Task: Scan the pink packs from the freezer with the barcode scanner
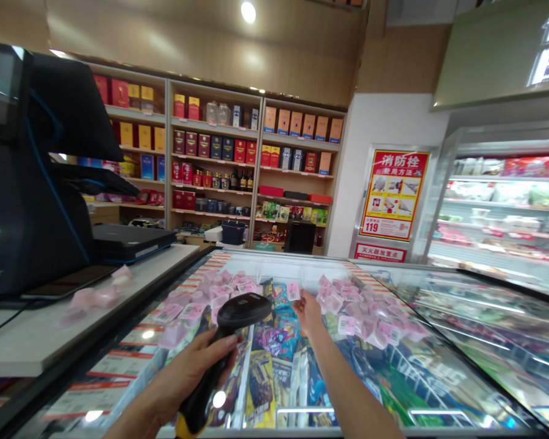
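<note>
My left hand (201, 360) is wrapped round the handle of a black barcode scanner (244, 309) with a yellow end. The scanner's head points forward and to the right, above the glass freezer lid. My right hand (308, 312) pinches a small pink tag (293, 291) printed with a barcode, a short way right of the scanner. Many similar pink tags lie on the glass in two groups, a left pile (192, 311) and a right pile (370, 314). Under the glass, colourful ice cream packets (260, 384) show.
At the left, a black checkout terminal (36, 183) stands on a white counter (13, 350), with a few blurred pink tags (100, 296) on it. The chest freezer's black edge (485, 378) runs along the right. Shelves of boxes (215, 146) and a refrigerated display (503, 201) stand behind.
</note>
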Motion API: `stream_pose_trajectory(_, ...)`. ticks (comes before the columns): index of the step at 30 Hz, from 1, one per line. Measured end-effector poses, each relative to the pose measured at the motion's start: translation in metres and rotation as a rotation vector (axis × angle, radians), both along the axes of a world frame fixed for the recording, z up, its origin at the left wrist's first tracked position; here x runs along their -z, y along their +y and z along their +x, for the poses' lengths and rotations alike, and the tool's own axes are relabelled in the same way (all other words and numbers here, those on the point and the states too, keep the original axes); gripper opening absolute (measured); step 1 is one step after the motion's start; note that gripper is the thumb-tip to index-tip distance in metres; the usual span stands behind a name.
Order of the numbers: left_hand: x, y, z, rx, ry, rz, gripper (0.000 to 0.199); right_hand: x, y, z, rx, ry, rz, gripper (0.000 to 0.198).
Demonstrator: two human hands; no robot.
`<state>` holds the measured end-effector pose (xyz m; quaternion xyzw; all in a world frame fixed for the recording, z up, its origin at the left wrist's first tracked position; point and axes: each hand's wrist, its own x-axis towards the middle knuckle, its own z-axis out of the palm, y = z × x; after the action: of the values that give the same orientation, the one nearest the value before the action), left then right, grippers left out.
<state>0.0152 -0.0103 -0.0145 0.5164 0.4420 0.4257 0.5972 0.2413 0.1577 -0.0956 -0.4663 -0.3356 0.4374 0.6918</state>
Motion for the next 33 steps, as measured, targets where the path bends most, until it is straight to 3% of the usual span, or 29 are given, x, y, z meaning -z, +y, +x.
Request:
stream_pose_trajectory(3,0.0,0.002,-0.002,-0.005,0.0,0.03,0.029,0.001,-0.002,0.004,0.236,-0.523,0.103,0.028)
stream_pose_trajectory(6,0.001,0.005,-0.003,-0.034,0.006,0.055,0.029,0.004,-0.007,0.007,0.36,-1.055,0.199,0.027)
stream_pose_trajectory(10,0.002,0.007,-0.008,-0.064,0.023,0.059,0.03,0.008,-0.013,0.011,0.434,-1.439,0.158,0.028)
stream_pose_trajectory(15,0.0,0.005,-0.019,-0.097,0.055,0.067,0.032,0.009,-0.017,0.025,0.5,-1.557,0.007,0.025)
stream_pose_trajectory(19,-0.002,0.003,-0.025,-0.114,0.043,0.048,0.034,0.003,-0.018,0.015,0.523,-1.532,0.055,0.027)
stream_pose_trajectory(21,-0.002,0.003,-0.027,-0.112,0.02,0.023,0.033,-0.001,-0.015,-0.002,0.452,-1.49,0.109,0.03)
stream_pose_trajectory(27,0.004,0.006,-0.034,-0.112,0.03,0.017,0.03,-0.008,0.021,-0.062,0.023,-1.523,0.18,0.046)
stream_pose_trajectory(33,0.012,0.013,-0.035,-0.117,0.043,0.027,0.033,-0.003,0.05,-0.082,-0.07,-1.658,0.121,0.051)
